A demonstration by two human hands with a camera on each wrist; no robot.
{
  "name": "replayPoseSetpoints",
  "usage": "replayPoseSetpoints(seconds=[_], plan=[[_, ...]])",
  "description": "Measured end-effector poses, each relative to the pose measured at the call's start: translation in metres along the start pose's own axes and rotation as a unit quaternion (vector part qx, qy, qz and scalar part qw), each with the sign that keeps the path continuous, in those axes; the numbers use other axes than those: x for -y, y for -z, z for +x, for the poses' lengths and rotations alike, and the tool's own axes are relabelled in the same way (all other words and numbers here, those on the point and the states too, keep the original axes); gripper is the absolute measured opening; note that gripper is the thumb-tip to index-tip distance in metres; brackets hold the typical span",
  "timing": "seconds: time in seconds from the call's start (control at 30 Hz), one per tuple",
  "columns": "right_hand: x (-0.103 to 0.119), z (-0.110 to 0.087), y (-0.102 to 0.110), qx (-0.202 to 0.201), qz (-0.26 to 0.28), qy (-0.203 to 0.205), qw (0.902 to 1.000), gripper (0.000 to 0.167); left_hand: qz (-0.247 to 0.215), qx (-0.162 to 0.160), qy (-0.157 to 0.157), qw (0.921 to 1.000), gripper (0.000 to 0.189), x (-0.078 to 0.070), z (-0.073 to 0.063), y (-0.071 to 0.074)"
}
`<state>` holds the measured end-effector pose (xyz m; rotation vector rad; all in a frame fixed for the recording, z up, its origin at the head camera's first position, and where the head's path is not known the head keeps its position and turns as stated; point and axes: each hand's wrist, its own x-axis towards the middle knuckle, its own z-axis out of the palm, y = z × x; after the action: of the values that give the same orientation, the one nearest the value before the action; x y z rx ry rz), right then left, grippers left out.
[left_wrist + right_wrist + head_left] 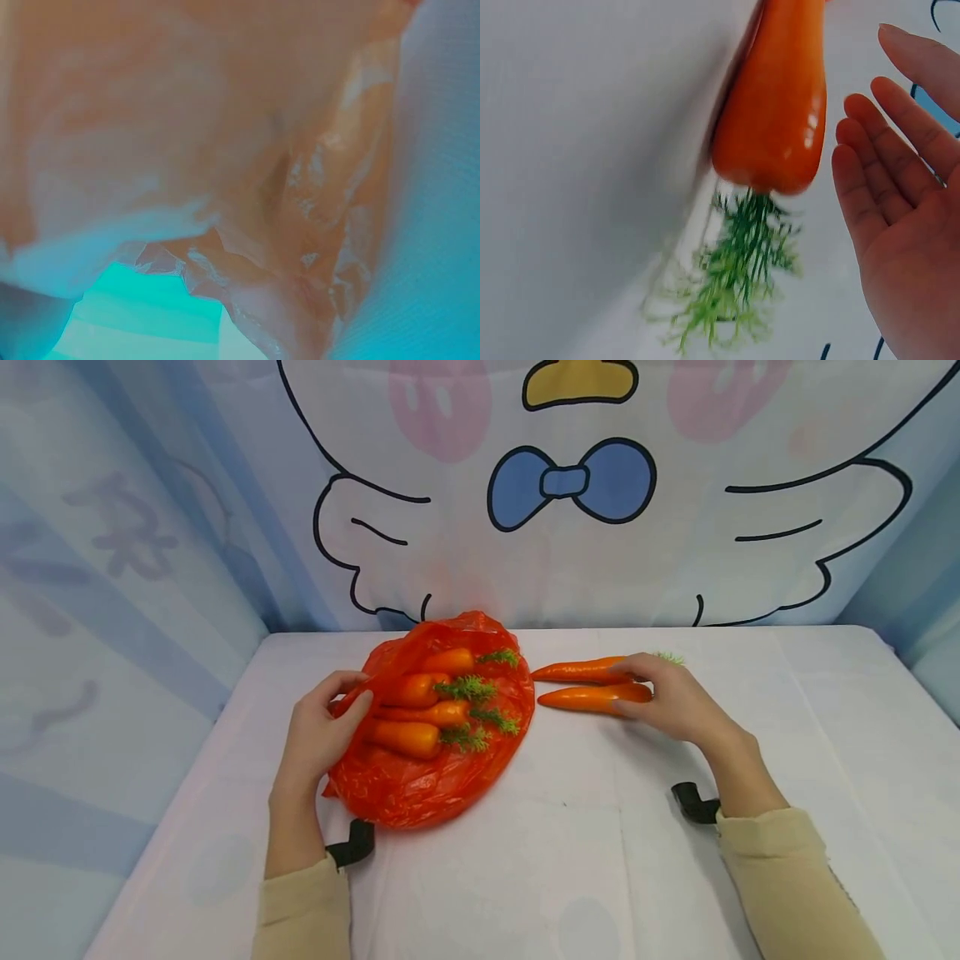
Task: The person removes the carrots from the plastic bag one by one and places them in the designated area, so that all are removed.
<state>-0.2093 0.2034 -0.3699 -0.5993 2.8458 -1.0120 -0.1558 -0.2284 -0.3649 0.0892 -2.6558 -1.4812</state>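
A crinkled red plastic bag [442, 789] lies on the table, its mouth facing right. Several orange carrots [408, 739] with green tops are inside it. My left hand [318, 727] pinches the bag's left edge between thumb and fingers. Blurred bag film [322, 217] fills much of the left wrist view. To the right of the bag lie two more carrots, an upper one [577, 671] and a lower one [581, 699]. My right hand [667, 697] reaches over their thick ends. In the right wrist view its fingers are spread loosely beside a carrot [772, 112] with a leafy top [739, 262].
A white cloth covers the table [525, 885]. Behind it hangs a curtain [465, 560] printed with a cartoon figure and a blue bow tie. Black curved pieces sit at both wrists, by the beige sleeves [787, 877].
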Motion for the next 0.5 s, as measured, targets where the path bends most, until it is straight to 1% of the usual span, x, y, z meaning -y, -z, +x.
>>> replayPoseSetpoints(seconds=[0.17, 0.3, 0.4, 0.5], plan=[[0.012, 0.007, -0.014, 0.012, 0.018, 0.010, 0.9997, 0.044, 0.003, -0.002, 0.000, 1.0000, 0.032, 0.001, 0.001, 0.000], [0.023, 0.014, -0.023, 0.006, 0.029, 0.057, 0.9979, 0.044, 0.003, -0.001, -0.004, 1.0000, 0.032, 0.001, 0.002, 0.000], [0.034, 0.022, -0.029, 0.003, 0.040, 0.095, 0.9947, 0.042, 0.003, -0.001, -0.003, 1.0000, 0.032, 0.002, 0.002, 0.000], [0.047, 0.029, -0.035, 0.004, 0.051, 0.118, 0.9917, 0.042, 0.002, 0.000, 0.000, 1.0000, 0.033, 0.003, 0.002, 0.000]])
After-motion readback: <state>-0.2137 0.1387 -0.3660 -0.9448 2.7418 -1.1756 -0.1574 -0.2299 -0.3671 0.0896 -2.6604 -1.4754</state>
